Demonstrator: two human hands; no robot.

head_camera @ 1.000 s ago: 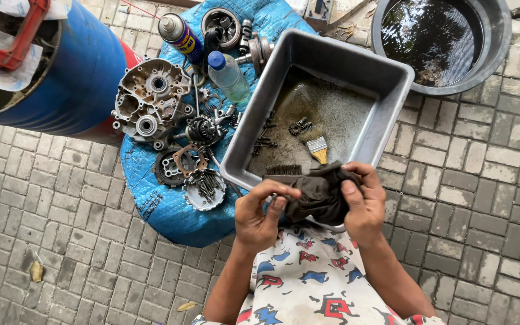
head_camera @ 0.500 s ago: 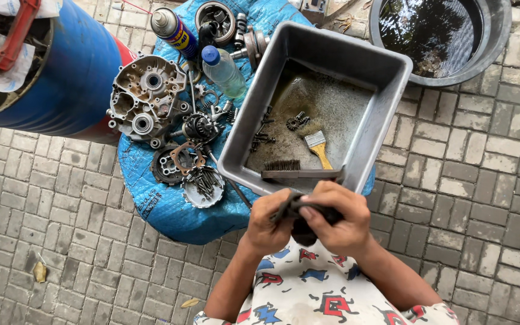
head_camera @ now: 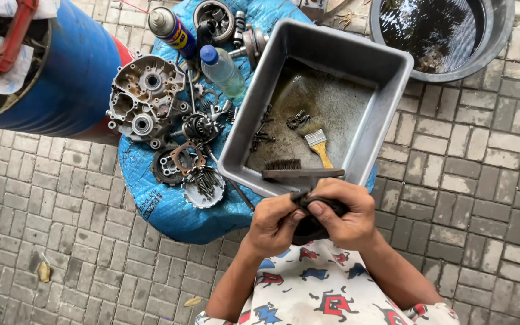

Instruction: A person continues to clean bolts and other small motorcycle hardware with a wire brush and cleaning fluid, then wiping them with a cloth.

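1. Grey paving bricks lie under us, with a blue sheet spread over them.
2. On the sheet sit a grey tray, an engine case and a spray can.
3. Our left hand and right hand are both closed around a dark rag, just off the tray's near edge.
4. Inside the tray lie a wire brush and a paintbrush.

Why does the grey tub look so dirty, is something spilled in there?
The grey tub holds a shallow film of murky brownish liquid on its floor, with small bolts, a paintbrush and a wire brush lying in it. It stays inside the tub; none shows on the paving. Both hands grip a dark rag.
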